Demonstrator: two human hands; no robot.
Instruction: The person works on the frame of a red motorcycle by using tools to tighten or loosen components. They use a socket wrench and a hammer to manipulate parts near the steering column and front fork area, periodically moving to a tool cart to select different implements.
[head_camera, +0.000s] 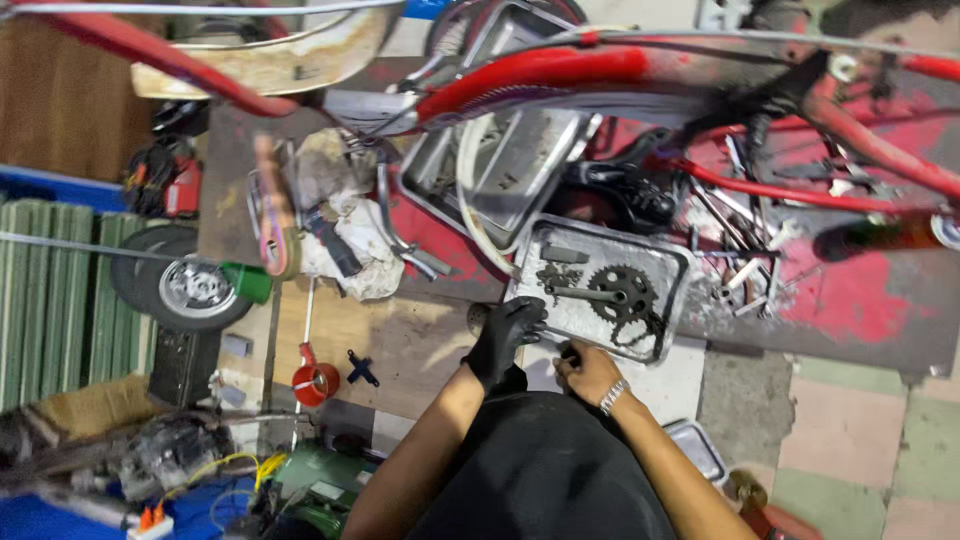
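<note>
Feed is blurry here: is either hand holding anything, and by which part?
The black-gloved left hand rests on the near-left corner of the shallow metal tray; whether it grips, I cannot tell. The bare right hand touches its near edge, contents unclear.

This is a bicycle repair workshop: a red bicycle frame (560, 70) hangs over a grimy floor littered with spanners (740, 215), metal trays (600, 285) (one holding a chainring and crank (615, 295)), rags (350, 235) and a small wheel (190, 285).
</note>
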